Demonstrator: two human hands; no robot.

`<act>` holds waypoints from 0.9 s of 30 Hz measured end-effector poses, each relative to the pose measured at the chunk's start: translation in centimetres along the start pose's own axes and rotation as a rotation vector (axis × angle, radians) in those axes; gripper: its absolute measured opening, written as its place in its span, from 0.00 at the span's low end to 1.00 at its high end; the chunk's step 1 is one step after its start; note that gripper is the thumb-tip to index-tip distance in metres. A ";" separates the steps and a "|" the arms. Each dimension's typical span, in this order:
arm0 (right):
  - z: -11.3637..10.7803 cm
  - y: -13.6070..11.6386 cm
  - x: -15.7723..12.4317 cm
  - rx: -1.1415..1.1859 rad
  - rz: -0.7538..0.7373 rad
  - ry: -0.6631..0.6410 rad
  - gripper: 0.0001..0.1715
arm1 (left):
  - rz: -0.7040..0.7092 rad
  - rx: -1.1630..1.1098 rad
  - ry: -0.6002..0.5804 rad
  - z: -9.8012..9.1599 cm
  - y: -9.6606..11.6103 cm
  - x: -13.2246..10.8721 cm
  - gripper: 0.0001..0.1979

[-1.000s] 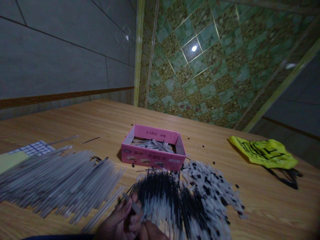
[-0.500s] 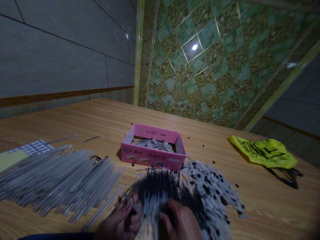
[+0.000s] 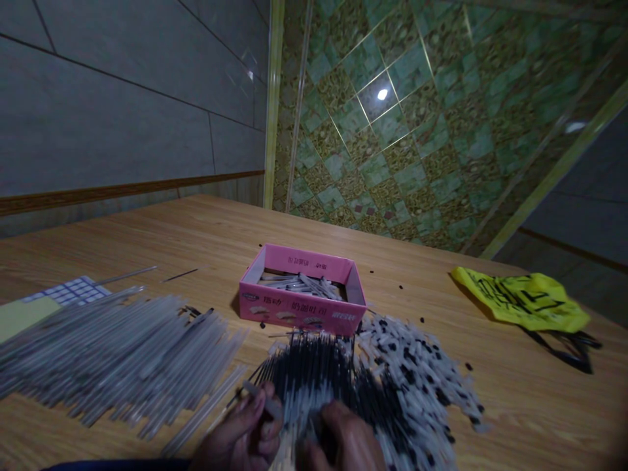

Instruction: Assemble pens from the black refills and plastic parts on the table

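Note:
My left hand [image 3: 245, 425] is closed, pinching a short translucent plastic piece [image 3: 263, 402] between thumb and fingers. Beside it, my right hand [image 3: 343, 435] has its fingers curled low over a bundle of thin rods [image 3: 314, 360], dark at the far end and clear nearer me. Whatever is between the right fingers is blurred and partly hidden. To the right of the bundle lies a heap of small white caps [image 3: 417, 373] mixed with black bits. A large pile of long clear tubes [image 3: 132, 360] spreads out to the left.
Behind the bundle stands a pink open box [image 3: 304, 314] with pale slim pieces in it. A yellow bag [image 3: 524, 301] with black straps lies at the right. At the left edge is a checked sheet [image 3: 69, 290]. Tiled walls border the wooden table [image 3: 196, 229].
My right hand has shifted slightly left, closer to my left hand. The left hand keeps its pinch on the plastic piece.

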State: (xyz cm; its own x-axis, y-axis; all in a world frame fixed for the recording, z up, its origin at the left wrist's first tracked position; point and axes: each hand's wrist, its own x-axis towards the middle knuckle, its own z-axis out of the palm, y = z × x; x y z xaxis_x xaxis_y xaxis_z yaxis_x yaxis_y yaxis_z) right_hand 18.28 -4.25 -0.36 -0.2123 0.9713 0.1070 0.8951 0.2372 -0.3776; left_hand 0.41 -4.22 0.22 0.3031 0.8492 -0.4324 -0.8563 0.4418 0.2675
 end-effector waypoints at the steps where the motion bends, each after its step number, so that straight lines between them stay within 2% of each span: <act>1: -0.3 0.2 0.1 0.064 -0.017 0.004 0.03 | 0.004 0.003 0.003 0.1 0.0 -0.1 0.15; 5: -0.8 0.6 0.4 0.250 0.001 -0.011 0.04 | 0.014 0.038 0.026 0.2 -0.1 -0.2 0.14; 12: -0.8 1.0 0.6 0.219 0.052 0.041 0.07 | 0.024 0.083 0.019 -0.2 -0.4 -0.1 0.14; 16: -2.7 2.4 1.2 0.241 0.002 0.140 0.07 | 0.022 0.070 0.061 0.0 -0.3 -0.1 0.16; 22: -6.5 6.8 2.8 -0.095 0.154 0.253 0.10 | -0.002 0.074 0.073 0.3 -0.2 -0.1 0.18; 27: -6.6 8.7 4.2 -0.419 0.253 0.242 0.12 | -0.004 0.091 0.063 0.2 -0.3 -0.2 0.18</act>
State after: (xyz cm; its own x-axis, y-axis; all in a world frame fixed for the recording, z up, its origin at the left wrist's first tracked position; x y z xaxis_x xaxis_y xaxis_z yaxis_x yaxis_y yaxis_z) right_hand 27.74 1.78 2.90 0.0823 0.9543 0.2872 0.9966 -0.0782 -0.0259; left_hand 0.70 -4.41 0.39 0.2768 0.8291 -0.4858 -0.8131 0.4715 0.3413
